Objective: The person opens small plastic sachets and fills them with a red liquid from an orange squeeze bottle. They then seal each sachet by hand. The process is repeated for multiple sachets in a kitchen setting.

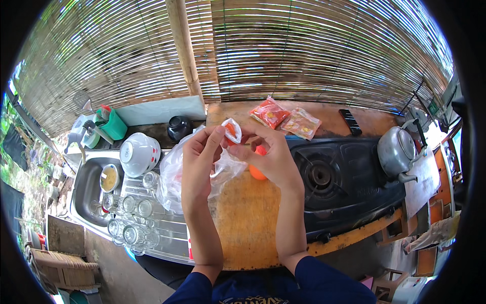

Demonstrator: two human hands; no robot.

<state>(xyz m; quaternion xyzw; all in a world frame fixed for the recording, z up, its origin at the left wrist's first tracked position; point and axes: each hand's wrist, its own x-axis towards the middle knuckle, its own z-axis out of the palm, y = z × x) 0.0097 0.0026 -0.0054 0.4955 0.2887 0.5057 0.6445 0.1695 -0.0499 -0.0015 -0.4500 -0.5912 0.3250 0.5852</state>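
Observation:
Between my two hands is a small plastic packet with orange-red contents, its whitish top spread apart. My left hand pinches the packet's left side with thumb and finger. On the opposite side, my right hand grips its edge. Partly hidden behind my right hand, an orange-red round item sits on the wooden counter. A crumpled clear plastic bag lies behind and beside my left hand. Beyond my hands are a red-filled clear packet and a paler printed packet.
At right are a black gas stove, a metal kettle and a phone. Leftward stand several glass mugs, stacked white bowls, a black bowl, a steel sink and a green utensil holder.

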